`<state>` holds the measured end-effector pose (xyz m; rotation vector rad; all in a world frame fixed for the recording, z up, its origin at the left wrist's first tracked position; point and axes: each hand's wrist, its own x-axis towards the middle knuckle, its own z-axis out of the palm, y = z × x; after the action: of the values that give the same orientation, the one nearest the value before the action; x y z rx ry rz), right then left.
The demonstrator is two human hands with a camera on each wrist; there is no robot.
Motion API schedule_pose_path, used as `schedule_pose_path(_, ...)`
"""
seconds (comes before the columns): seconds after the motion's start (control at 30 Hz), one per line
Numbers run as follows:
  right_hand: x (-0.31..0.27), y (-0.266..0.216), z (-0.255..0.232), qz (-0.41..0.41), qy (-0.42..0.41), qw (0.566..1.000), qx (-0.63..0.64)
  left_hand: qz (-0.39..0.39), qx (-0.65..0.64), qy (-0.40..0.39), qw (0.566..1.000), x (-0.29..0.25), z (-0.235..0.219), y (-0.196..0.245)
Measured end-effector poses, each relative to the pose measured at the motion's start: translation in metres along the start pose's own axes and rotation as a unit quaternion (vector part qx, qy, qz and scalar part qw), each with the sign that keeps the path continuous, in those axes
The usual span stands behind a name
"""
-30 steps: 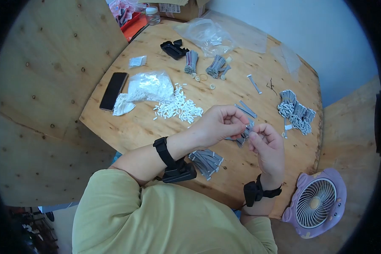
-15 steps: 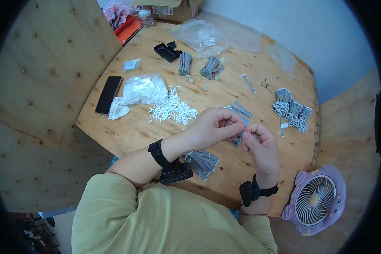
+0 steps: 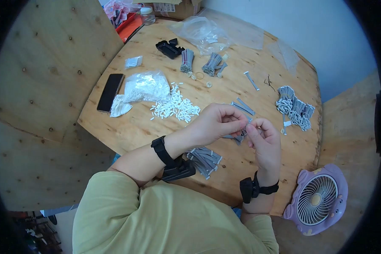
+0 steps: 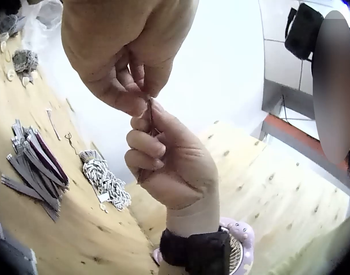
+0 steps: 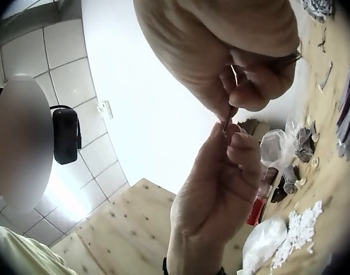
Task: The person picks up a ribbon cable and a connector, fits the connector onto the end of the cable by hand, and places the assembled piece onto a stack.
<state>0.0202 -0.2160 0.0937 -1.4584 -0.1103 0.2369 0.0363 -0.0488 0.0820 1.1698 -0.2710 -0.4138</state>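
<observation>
In the head view, my left hand (image 3: 222, 122) and right hand (image 3: 264, 142) meet fingertip to fingertip over the table. Between them is a thin strip, seen edge-on as a narrow line in both wrist views; it looks like a short grey ribbon cable (image 5: 227, 121). Thumb and forefinger of each hand pinch it, and the fingertips hide most of it. Loose grey ribbon cables (image 4: 37, 166) lie on the table beyond the hands. More ribbon cables with white ends (image 3: 204, 161) are spread near my left forearm. Small white plastic pieces (image 3: 178, 106) lie heaped left of the hands.
A clear bag of white pieces (image 3: 146, 86) and a phone (image 3: 110, 92) lie at the left. Bundled cables (image 3: 295, 109) sit at the right, more bundles (image 3: 187, 60) at the back. A purple fan (image 3: 316, 200) stands by the right edge of the wooden table (image 3: 148, 135).
The head view has shifted slightly. My fingertips have drawn closer together around the ribbon cable, and both hands keep pinching it in the same spot over the table.
</observation>
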Motion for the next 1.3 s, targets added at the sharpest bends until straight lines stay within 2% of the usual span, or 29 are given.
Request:
schedule_pose_path(0.23, 0.0014, -0.0027, -0.0046, -0.027, -0.071, 0.995, 0.068, -0.071, -0.105, 0.005, 0.992, 0.0002, -0.0062, 0.0059)
schedule_pose_path(0.37, 0.0023, -0.0012, -0.0035, -0.024, -0.074, 0.995, 0.055, -0.094, -0.135, -0.006, 0.986, -0.0002, -0.0051, 0.0068)
schedule_pose_path(0.53, 0.0024, -0.0014, -0.0062, -0.017, -0.085, 0.995, 0.045, -0.080, -0.118, -0.018, 0.990, -0.0009, -0.0043, 0.0057)
schedule_pose_path(1.07, -0.0006, -0.0039, -0.0018, -0.025, -0.041, 0.998, 0.027, -0.074, -0.121, -0.007, 0.990, -0.0023, 0.0001, 0.0046)
schedule_pose_path(1.3, -0.0006, -0.0028, -0.0032, -0.031, -0.031, 0.999, 0.014, -0.045, -0.070, -0.006, 0.996, -0.0035, 0.0016, 0.0087)
